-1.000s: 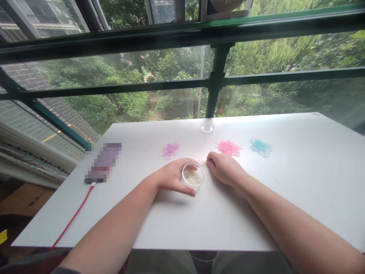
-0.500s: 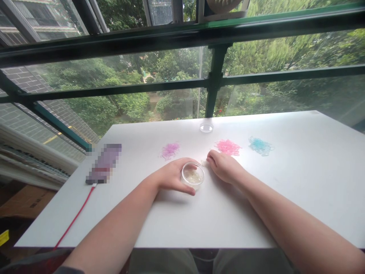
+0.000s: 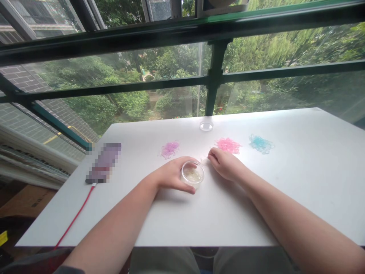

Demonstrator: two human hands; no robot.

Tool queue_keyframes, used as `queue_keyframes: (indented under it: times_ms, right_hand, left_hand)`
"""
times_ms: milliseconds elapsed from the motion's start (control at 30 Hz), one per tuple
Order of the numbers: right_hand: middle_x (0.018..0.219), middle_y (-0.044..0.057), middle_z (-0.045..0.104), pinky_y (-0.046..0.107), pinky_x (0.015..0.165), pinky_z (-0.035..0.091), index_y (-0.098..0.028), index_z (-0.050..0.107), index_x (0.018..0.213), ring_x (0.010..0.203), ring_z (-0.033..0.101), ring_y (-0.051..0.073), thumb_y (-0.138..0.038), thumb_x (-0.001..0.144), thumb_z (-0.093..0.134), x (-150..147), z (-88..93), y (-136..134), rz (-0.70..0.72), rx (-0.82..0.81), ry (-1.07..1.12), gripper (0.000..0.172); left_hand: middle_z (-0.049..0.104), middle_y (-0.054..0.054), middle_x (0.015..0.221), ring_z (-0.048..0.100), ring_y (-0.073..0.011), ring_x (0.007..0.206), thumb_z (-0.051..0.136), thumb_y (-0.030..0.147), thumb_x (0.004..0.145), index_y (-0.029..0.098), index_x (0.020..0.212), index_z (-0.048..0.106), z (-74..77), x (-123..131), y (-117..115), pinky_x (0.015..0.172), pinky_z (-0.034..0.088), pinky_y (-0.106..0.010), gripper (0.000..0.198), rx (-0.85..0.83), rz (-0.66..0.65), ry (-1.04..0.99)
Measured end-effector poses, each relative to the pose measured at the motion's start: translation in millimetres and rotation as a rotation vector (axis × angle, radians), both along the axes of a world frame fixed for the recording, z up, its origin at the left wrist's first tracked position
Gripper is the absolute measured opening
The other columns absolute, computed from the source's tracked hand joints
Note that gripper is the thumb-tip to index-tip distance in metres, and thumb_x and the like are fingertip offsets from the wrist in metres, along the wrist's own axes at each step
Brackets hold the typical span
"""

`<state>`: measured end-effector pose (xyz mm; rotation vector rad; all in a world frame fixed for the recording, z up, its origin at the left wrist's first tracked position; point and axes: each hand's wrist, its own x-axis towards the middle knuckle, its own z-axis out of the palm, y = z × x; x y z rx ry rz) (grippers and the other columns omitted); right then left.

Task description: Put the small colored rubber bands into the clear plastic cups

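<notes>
My left hand point(image 3: 171, 176) wraps around a small clear round container point(image 3: 192, 175) that holds pale, translucent little bands and stands on the white table point(image 3: 299, 182). My right hand point(image 3: 225, 164) rests just right of the container, its fingertips pinched on a few pale bands point(image 3: 204, 161) lying on the table. Beyond my hands lie three loose heaps of tiny bands: a purple heap point(image 3: 170, 148), a pink heap point(image 3: 228, 145) and a blue heap point(image 3: 260, 143).
A clear round lid point(image 3: 206, 126) lies near the table's far edge. A blurred purple device point(image 3: 103, 162) with a red cable point(image 3: 74, 217) sits at the table's left side. Window frames and glass stand right behind the table.
My right hand has crept slightly left and away from me, gathering the pale bands by the container. My left hand stays on the container. The view has tilted a little.
</notes>
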<state>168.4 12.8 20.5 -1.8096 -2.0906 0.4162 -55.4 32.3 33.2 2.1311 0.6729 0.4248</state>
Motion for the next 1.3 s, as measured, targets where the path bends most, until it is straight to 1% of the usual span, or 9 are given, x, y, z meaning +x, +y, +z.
queue_keyframes:
  times_ms: [100,233,433,700,833,967,1067,1167,1300]
  right_hand:
    - [0.075,0.003,0.063,0.024,0.058,0.032,-0.019,0.053,0.078,0.066,0.052,0.014,-0.021,0.082,0.042,-0.1,0.7,-1.4,0.014,0.026,0.029,0.012]
    - [0.068,0.001,0.061,0.023,0.055,0.031,-0.020,0.054,0.075,0.060,0.049,0.013,-0.019,0.079,0.044,-0.2,1.9,-3.1,0.022,0.047,0.073,0.011]
    - [0.057,-0.003,0.052,0.022,0.052,0.031,-0.020,0.056,0.069,0.052,0.044,0.011,-0.022,0.074,0.046,0.1,4.2,-4.5,0.009,0.030,0.173,0.012]
    - [0.058,-0.002,0.050,0.022,0.053,0.034,-0.018,0.062,0.067,0.055,0.044,0.011,-0.023,0.071,0.048,1.8,1.7,-2.3,-0.001,0.076,0.296,0.016]
    - [0.054,-0.003,0.045,0.022,0.051,0.033,-0.018,0.059,0.068,0.053,0.043,0.010,-0.023,0.071,0.048,1.3,0.7,-2.3,-0.007,0.098,0.375,0.013]
    - [0.057,-0.004,0.045,0.022,0.051,0.033,-0.018,0.051,0.067,0.053,0.042,0.010,-0.021,0.071,0.046,-0.4,2.6,-3.5,0.012,0.094,0.443,0.006]
    - [0.058,-0.004,0.045,0.022,0.051,0.033,-0.019,0.045,0.065,0.054,0.041,0.010,-0.019,0.070,0.045,-2.1,3.7,-4.4,0.018,0.118,0.447,0.006]
    - [0.057,-0.004,0.043,0.022,0.051,0.032,-0.019,0.045,0.065,0.053,0.041,0.010,-0.019,0.069,0.045,-2.9,4.0,-4.9,0.041,0.101,0.491,0.005]
    - [0.056,-0.004,0.044,0.023,0.051,0.032,-0.019,0.049,0.067,0.051,0.040,0.010,-0.020,0.069,0.046,-2.0,4.1,-4.3,0.047,0.057,0.567,0.004]
  left_hand:
    - [0.055,-0.009,0.120,0.053,-0.0255,0.109,0.081,0.038,0.051,0.022,0.117,0.053,0.6,0.1,0.0,0.097,0.039,-0.036,0.074,0.000,0.000,0.002]
    - [0.055,-0.009,0.120,0.053,-0.0260,0.109,0.081,0.037,0.050,0.022,0.117,0.053,1.4,0.3,-0.3,0.097,0.040,-0.036,0.073,-0.004,0.004,-0.002]
    - [0.055,-0.009,0.119,0.053,-0.0260,0.109,0.081,0.037,0.050,0.022,0.117,0.054,0.3,0.1,-0.1,0.097,0.040,-0.036,0.074,-0.011,0.007,-0.008]
    - [0.055,-0.009,0.119,0.052,-0.0259,0.109,0.081,0.037,0.050,0.023,0.116,0.054,0.9,-0.3,0.0,0.097,0.039,-0.036,0.072,-0.017,0.004,-0.007]
    - [0.055,-0.009,0.120,0.052,-0.0262,0.110,0.081,0.036,0.051,0.023,0.117,0.054,1.2,0.3,-0.2,0.098,0.038,-0.038,0.073,-0.019,-0.005,-0.013]
    - [0.055,-0.009,0.120,0.052,-0.0261,0.110,0.081,0.036,0.050,0.022,0.117,0.054,0.8,0.4,-0.2,0.097,0.039,-0.037,0.073,-0.021,-0.002,-0.013]
    - [0.055,-0.009,0.120,0.053,-0.0258,0.110,0.081,0.037,0.050,0.022,0.118,0.053,0.5,0.3,-0.2,0.097,0.039,-0.036,0.074,-0.024,0.003,-0.015]
    - [0.055,-0.009,0.120,0.052,-0.0257,0.110,0.081,0.038,0.050,0.022,0.117,0.053,0.6,0.2,0.0,0.098,0.038,-0.036,0.074,-0.018,-0.002,-0.012]
    - [0.054,-0.008,0.121,0.052,-0.0255,0.111,0.080,0.038,0.052,0.022,0.116,0.053,0.3,0.1,0.3,0.099,0.038,-0.036,0.072,-0.006,-0.009,-0.012]
